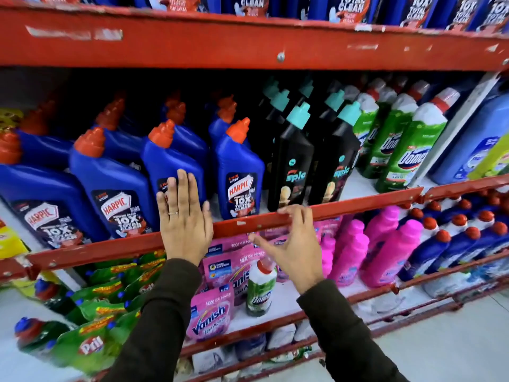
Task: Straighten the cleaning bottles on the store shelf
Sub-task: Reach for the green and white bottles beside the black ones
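Blue Harpic bottles with orange caps stand in rows on the middle red shelf (pixel 358 209). My left hand (pixel 183 219) lies flat, fingers together, against the front of one blue bottle (pixel 168 158) and covers most of its label. To its right another Harpic bottle (pixel 239 172) stands upright, label forward. My right hand (pixel 294 241) hovers with fingers spread in front of the shelf rail, just below that bottle and a black Spic bottle (pixel 293 164). It holds nothing.
Green Domex bottles (pixel 407 153) and pale blue bottles fill the right of the shelf. Below are pink Vanish pouches (pixel 210 315), a lone Domex bottle (pixel 260 288), pink bottles (pixel 385 249) and green Pril pouches (pixel 91 346). The upper shelf holds more Harpic.
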